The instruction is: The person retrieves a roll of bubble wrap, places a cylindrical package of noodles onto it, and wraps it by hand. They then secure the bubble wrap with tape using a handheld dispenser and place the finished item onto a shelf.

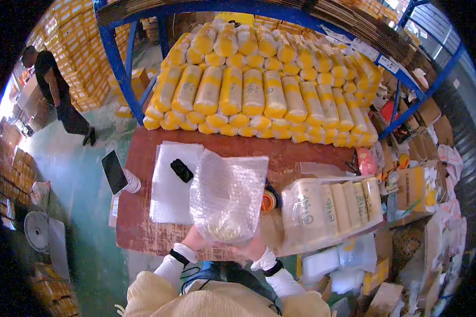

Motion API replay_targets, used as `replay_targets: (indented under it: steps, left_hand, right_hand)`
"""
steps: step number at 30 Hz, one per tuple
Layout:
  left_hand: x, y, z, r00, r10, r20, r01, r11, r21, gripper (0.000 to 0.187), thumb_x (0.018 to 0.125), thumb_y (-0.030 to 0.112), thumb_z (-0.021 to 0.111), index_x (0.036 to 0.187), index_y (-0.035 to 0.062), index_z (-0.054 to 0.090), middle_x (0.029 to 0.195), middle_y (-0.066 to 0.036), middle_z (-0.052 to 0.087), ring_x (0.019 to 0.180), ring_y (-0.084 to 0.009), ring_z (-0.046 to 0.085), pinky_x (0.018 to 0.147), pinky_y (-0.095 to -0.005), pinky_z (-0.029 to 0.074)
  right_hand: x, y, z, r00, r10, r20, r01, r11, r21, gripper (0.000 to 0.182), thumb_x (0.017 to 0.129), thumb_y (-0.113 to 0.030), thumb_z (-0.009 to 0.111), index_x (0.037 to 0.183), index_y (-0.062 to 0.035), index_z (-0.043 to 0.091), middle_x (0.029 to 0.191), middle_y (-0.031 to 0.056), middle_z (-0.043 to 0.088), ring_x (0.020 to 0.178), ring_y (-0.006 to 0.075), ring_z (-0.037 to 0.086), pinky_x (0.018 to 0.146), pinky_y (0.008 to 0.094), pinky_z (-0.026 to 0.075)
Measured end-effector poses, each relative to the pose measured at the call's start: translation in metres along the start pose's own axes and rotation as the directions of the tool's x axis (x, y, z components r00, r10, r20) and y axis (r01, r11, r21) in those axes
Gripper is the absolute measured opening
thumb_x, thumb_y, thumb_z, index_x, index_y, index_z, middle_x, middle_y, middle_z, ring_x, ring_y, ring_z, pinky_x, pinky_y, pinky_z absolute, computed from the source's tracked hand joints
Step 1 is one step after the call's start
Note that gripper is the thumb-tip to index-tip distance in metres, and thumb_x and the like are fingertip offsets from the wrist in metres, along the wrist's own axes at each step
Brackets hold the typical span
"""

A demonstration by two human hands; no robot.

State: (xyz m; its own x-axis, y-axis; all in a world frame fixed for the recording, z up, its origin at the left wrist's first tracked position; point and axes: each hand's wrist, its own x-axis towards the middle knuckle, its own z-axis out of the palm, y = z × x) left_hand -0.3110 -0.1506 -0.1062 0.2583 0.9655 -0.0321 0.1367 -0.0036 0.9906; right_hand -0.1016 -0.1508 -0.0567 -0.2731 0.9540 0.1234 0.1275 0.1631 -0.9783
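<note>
A sheet of clear bubble wrap (228, 185) lies over the near middle of the table, its near end bunched around a rounded, yellowish thing I cannot make out. My left hand (195, 239) grips the near left corner of this wrap. At its near right side, my right hand (253, 246) holds the same bundle, with the fingers partly hidden behind the plastic. Beneath and left of it is a stack of flat bubble wrap sheets (169, 198), with a small black object (182, 170) on top. A tape roll (268, 201) sits just right of the wrap.
Yellow-taped wrapped rolls (230, 90) are piled along the back of the red table (137, 230). A clear bag of marked paper-brown rolls (330, 208) lies at right. A tablet (113, 171) stands at the left edge. Boxes (410, 187) crowd the right; a person (55, 87) stands far left.
</note>
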Motion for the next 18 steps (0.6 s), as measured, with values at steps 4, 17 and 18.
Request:
replay_targets:
  steps: [4,17,18]
  left_hand:
    - [0.004,0.011,-0.014,0.987,0.157,0.046,-0.161,0.98,0.12,0.085,0.053,0.019,0.084,0.124,0.0016,0.04,0.119,-0.013,0.049,0.113,-0.0209,0.044,0.096,-0.0342,0.035]
    - [0.003,-0.019,-0.002,0.993,-0.032,0.115,0.025,0.998,0.058,0.087,0.06,0.03,0.08,0.127,-0.002,0.034,0.121,-0.014,0.048,0.11,-0.0205,0.046,0.094,-0.0335,0.036]
    - [0.004,-0.023,0.002,0.993,-0.065,0.096,0.063,0.998,0.018,0.087,0.06,0.03,0.079,0.127,-0.0024,0.034,0.121,-0.014,0.048,0.11,-0.0205,0.046,0.094,-0.0336,0.037]
  right_hand:
    - [0.017,0.005,0.013,0.981,0.087,0.173,-0.071,0.993,-0.094,0.096,0.057,-0.036,0.081,0.128,0.0011,0.029,0.124,0.0165,0.044,0.116,0.0285,0.042,0.097,0.0376,0.034]
    - [0.012,0.12,0.046,0.91,0.313,0.271,-0.28,0.948,-0.152,0.065,0.073,-0.03,0.069,0.124,-0.0022,0.04,0.119,0.0117,0.05,0.108,0.0218,0.049,0.092,0.036,0.04]
    - [0.007,0.142,0.046,0.864,0.376,0.335,-0.348,0.926,-0.145,0.064,0.074,-0.03,0.068,0.124,-0.0025,0.04,0.119,0.0117,0.05,0.108,0.0218,0.049,0.092,0.0361,0.04]
